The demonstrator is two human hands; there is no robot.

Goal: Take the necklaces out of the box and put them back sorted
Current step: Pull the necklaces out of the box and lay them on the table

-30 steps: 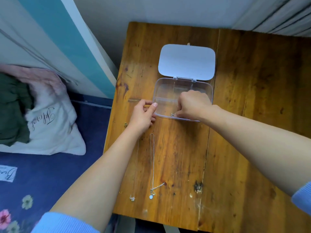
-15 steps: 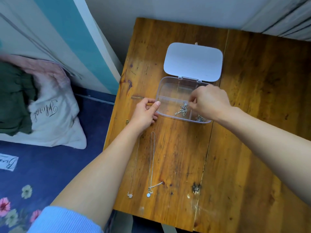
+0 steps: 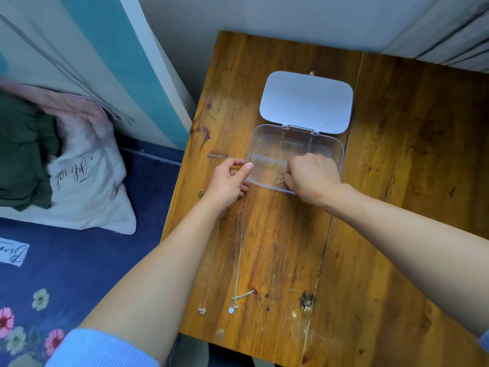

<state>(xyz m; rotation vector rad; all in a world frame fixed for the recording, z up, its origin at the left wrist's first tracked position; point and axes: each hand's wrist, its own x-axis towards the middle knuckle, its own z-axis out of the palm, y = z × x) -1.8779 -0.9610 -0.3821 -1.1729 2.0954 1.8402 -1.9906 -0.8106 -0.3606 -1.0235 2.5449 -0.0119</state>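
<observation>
A clear plastic box (image 3: pixel 267 144) with inner dividers lies open on the wooden table (image 3: pixel 397 181), its white lid (image 3: pixel 307 102) folded back. My left hand (image 3: pixel 230 181) pinches the box's near-left corner. My right hand (image 3: pixel 312 176) reaches into the near compartment, fingers closed on a silver necklace (image 3: pixel 281 178) bunched there. Two necklaces lie stretched out on the table near me: a silver one with a round pendant (image 3: pixel 238 260) and a thinner one (image 3: pixel 209 274), partly hidden by my left forearm.
A bed with a navy floral sheet (image 3: pixel 79 274) and a white pillow (image 3: pixel 84 186) lies left of the table. A small gold item (image 3: pixel 201 193) rests near the table's left edge. The wall runs behind the table.
My right hand shifted left from the box's right side to its near middle compartment and closed on the bunched necklace. My left hand kept its hold on the box corner.
</observation>
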